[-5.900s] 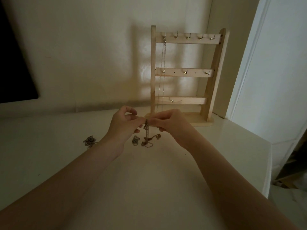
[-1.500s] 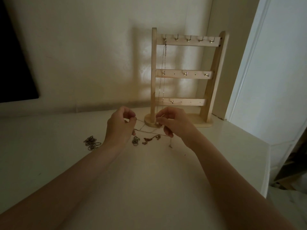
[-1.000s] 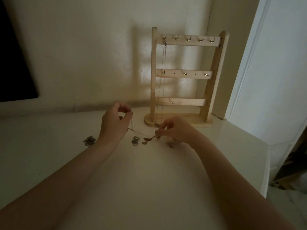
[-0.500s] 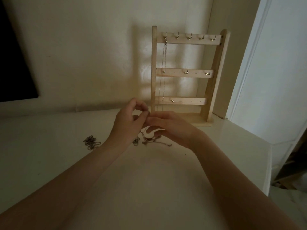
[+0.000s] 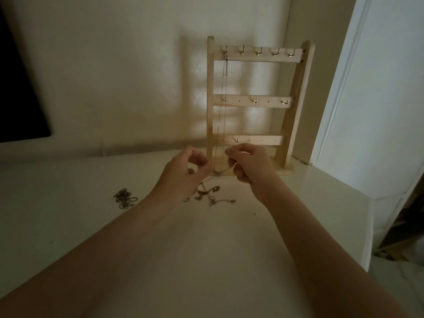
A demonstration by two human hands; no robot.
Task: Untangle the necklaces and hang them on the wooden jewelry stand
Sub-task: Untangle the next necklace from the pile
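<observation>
Ahead, the pale wooden jewelry stand (image 5: 257, 106) rises at the back of the white tabletop (image 5: 206, 249), one thin chain (image 5: 223, 99) already hanging from its top-left hook. Both hands are raised before its base: the left hand (image 5: 183, 175) and right hand (image 5: 250, 165) each pinch a fine gold necklace strand (image 5: 226, 169), its tangled remainder (image 5: 210, 192) trailing onto the table. Teasing loops apart gently, not tugging, should prevent tighter knots. A second knotted chain pile (image 5: 125, 198) waits further left.

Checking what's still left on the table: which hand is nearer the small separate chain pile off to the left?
Left. The left hand is to the right of the small chain pile; the right hand is farther right.
</observation>
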